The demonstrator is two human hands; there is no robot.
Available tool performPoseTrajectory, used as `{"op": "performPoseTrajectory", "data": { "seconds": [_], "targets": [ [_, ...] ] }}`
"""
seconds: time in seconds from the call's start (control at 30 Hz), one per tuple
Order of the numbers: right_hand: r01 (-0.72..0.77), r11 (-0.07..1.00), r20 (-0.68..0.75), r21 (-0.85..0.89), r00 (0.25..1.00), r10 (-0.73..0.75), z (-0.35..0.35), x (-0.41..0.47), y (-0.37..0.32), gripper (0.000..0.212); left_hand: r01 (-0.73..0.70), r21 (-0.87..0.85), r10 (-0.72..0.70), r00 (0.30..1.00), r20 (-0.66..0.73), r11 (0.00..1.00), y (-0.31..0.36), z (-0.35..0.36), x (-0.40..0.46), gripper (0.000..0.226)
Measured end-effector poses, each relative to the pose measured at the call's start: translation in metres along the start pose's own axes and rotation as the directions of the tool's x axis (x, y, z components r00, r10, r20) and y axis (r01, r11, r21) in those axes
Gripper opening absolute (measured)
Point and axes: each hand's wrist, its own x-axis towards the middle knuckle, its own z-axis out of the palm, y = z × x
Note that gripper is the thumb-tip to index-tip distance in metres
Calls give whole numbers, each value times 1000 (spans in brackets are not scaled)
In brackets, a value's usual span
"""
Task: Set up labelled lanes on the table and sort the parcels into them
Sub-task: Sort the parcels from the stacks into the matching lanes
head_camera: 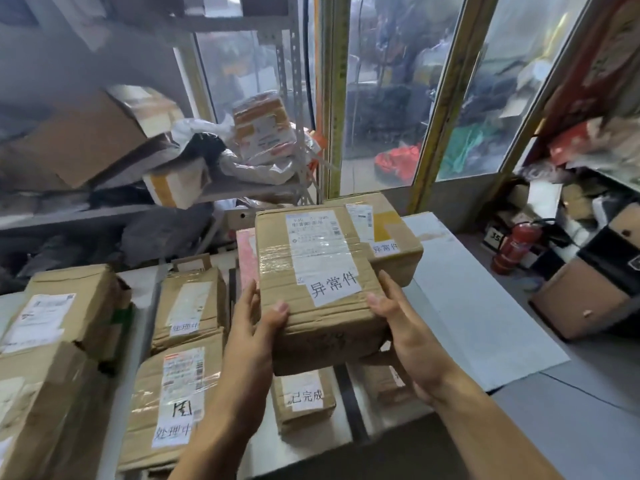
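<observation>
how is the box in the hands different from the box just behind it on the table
The held box is lifted off the table, gripped at its near corners by the left hand and right hand; the rear box rests on the table. The held box shows its whole top; the rear box is largely hidden behind it. The held box's handwritten slip sits crooked, the rear box's straighter. Both are taped brown cardboard with slips reading 异常件.

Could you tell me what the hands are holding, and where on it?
Both hands, left hand and right hand, grip the 异常件 box by its near side edges.
</observation>
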Motion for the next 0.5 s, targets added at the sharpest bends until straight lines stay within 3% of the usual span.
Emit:
{"op": "performPoseTrajectory", "data": {
  "seconds": [0.17,0.33,0.5],
  "targets": [
    [28,998,-45,-56,999,-30,-24,8,-12,47,0,19,-2,994,106,1000,9,25,25,80],
    [32,996,-77,-85,996,-38,-60,36,-37,38,-54,23,50,987,153,998,23,67,58,56],
    [66,980,-72,-185,994,-80,-104,98,-64,44,-81,46,76,993,91,996,25,110,118,41]
  ]
}}
